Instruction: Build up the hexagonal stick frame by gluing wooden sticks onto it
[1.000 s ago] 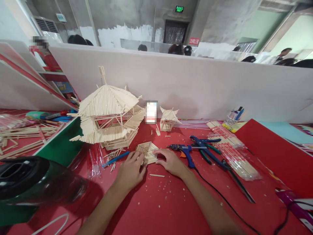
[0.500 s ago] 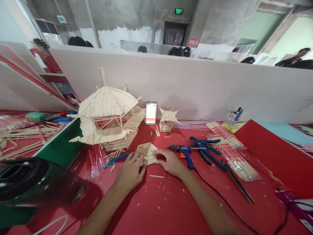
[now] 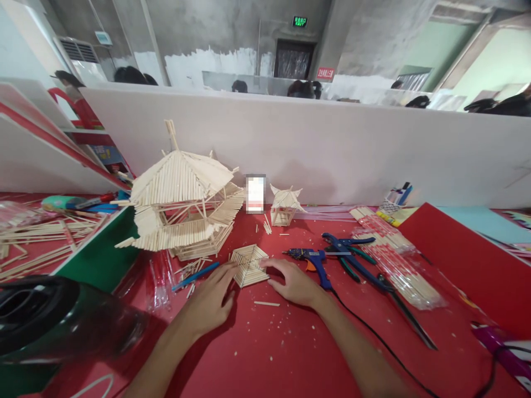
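A small hexagonal panel of glued wooden sticks lies flat on the red table. My left hand rests on the table at the panel's left edge, fingertips near or just touching it. My right hand sits at its right edge, with fingertips against the sticks. Neither hand lifts the panel. A loose stick lies between my wrists.
A large stick pagoda stands at the left, a tiny one behind the panel. A blue glue gun, blue pliers and bagged sticks lie to the right. A dark green-black container is at near left.
My left hand has slid back off the panel toward me, so more of the panel shows. The right hand has stayed at its right edge. The view has tilted slightly.
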`<state>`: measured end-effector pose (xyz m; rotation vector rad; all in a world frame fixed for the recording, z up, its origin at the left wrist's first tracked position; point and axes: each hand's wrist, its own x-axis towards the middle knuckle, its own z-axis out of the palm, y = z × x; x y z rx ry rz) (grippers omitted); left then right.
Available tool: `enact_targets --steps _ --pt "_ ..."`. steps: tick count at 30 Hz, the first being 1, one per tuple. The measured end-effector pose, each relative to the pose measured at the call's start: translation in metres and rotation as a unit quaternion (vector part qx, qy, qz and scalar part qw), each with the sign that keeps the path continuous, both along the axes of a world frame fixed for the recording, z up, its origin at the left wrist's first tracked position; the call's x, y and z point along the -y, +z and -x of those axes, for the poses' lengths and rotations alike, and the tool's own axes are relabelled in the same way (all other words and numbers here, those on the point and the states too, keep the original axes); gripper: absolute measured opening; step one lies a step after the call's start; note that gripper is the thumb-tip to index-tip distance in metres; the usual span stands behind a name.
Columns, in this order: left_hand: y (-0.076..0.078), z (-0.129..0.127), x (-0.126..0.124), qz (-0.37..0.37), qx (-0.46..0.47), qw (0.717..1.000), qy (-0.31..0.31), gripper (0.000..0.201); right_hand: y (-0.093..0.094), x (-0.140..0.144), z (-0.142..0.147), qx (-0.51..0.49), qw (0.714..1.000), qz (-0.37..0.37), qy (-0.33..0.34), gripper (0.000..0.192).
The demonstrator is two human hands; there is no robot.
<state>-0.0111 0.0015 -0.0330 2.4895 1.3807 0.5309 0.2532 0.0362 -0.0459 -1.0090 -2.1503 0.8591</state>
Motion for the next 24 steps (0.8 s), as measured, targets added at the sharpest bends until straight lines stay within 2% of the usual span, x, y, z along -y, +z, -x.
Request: enact_targets --steps 5,16,19,24 --pt "0.006 0.005 -0.001 0.024 0.013 1.0 -0.01 0.068 -0.001 0.002 0.003 0.013 1.0 -0.024 0.001 0.044" --pt "0.013 0.015 -0.003 0.014 0.021 1.0 -0.005 0.057 -0.002 0.004 0.022 0.071 0.989 -0.122 -0.04 0.035" --pt "0.015 0.015 -0.006 0.012 0.016 0.999 0.027 0.046 0.0 0.005 0.025 0.085 0.986 -0.132 -0.049 0.032" --pt "0.016 0.01 -0.007 0.009 -0.035 0.99 0.138 0.032 0.001 0.006 0.03 0.099 0.983 -0.146 -0.06 0.03"
